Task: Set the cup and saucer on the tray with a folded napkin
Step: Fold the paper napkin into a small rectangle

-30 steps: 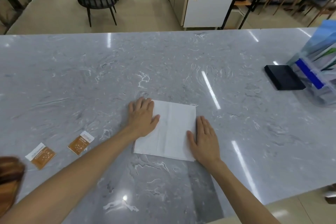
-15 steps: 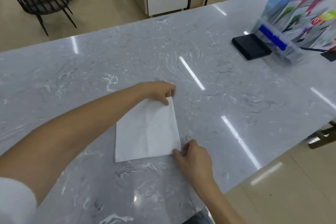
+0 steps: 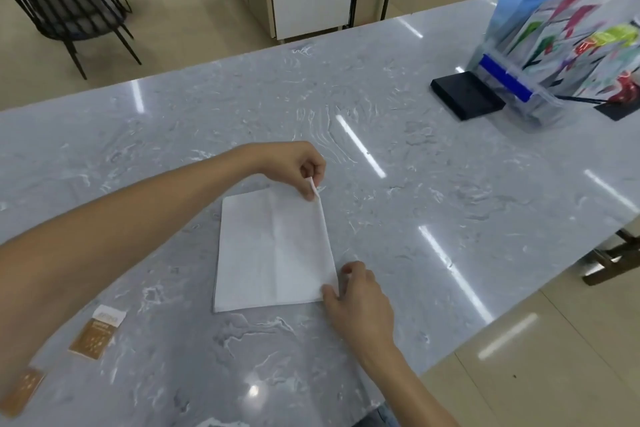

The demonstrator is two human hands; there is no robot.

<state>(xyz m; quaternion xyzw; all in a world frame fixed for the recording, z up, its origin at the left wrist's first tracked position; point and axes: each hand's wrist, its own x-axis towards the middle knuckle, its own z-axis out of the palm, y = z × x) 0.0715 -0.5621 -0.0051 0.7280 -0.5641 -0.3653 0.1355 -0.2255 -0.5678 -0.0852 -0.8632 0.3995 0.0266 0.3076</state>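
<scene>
Marble counter (image 3: 450, 184): left hand (image 3: 294, 166) and right hand (image 3: 356, 295) pinch napkin (image 3: 270, 253) corners.

Both forearms are bare from wrist to frame edge, no sleeve showing on either; the left hand (image 3: 294, 168) and the right hand (image 3: 360, 302) wear no gloves, rings or watch; below the right forearm shows blue denim (image 3: 375, 419).

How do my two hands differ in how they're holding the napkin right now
The left hand pinches the far right corner of the napkin and lifts it off the counter; the right hand grips the near right corner, which stays low against the counter. The left arm reaches across above the napkin; the right comes in from the near edge. Both hold the same right-hand edge.
</scene>
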